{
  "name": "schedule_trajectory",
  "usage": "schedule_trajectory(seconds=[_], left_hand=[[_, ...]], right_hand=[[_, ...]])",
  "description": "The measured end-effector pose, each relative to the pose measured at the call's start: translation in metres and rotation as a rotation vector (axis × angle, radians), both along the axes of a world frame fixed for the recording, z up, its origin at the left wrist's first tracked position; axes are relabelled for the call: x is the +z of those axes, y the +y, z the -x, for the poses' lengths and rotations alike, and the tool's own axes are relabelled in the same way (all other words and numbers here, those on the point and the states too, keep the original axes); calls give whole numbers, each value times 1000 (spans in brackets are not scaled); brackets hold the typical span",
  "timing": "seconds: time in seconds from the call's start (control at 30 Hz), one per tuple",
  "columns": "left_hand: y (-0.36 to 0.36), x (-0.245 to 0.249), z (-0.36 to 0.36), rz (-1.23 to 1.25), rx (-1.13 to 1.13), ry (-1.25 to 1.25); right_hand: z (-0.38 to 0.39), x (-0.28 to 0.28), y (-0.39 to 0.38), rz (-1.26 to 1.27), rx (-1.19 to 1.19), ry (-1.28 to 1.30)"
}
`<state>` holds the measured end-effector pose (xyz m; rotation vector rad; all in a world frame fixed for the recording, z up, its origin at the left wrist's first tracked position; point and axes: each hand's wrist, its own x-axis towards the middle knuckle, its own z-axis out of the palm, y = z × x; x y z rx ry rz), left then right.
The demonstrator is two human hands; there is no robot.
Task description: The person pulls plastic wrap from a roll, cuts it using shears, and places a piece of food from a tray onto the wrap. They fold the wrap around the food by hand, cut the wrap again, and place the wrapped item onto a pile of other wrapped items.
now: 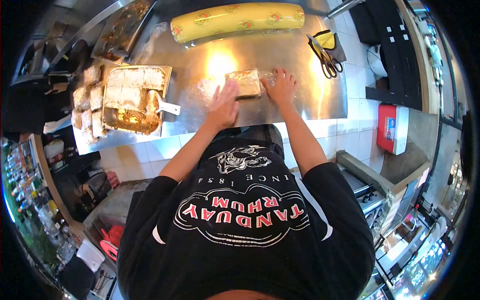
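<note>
A rectangular slice of layered, browned food (243,83) lies on clear plastic film (202,89) on the steel table. My left hand (224,103), slightly blurred, is at the slice's left edge with its fingers stretched out. On the other side, my right hand (281,88) rests open with fingers spread over the film's right part, close to the slice. A metal tray (167,80) to the left holds several cut portions of similar food, and a white-handled server (170,107) leans in it. Wrapped portions (96,97) are piled beside the tray.
A big yellow printed roll of film (237,19) lies along the table's far side. Black-handled scissors (327,60) rest on a yellow and grey cloth (336,47) at the right edge. Another tray (107,37) stands far left. A red and white cooler (392,129) is on the floor.
</note>
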<state>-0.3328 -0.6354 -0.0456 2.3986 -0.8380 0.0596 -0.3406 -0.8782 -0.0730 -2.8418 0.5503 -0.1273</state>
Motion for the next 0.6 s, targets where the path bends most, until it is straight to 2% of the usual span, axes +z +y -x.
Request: schedule_trajectory(seconds=[0.07,0.13,0.2,0.23,0.3,0.4,0.53,0.6], left_hand=[[-25,16,3,-61,-233,-58],[-42,21,0,-82,-245,-115],[-48,9,-2,-152,-214,-128],[-49,7,-3,-148,-205,-129],[-46,5,-4,-130,-226,-137],[-43,5,-2,-65,-246,-125],[-40,1,-5,-172,-236,-5],[-32,1,-6,-296,-309,97]], right_hand=[[1,4,-12,-37,-38,79],[-2,5,-27,-70,-61,154],[-8,5,-40,-104,82,131],[-11,22,-38,-100,89,130],[-12,58,-33,-518,17,40],[-15,76,20,-663,176,-19],[-23,56,78,-510,332,-69],[-22,55,92,-493,379,-258]])
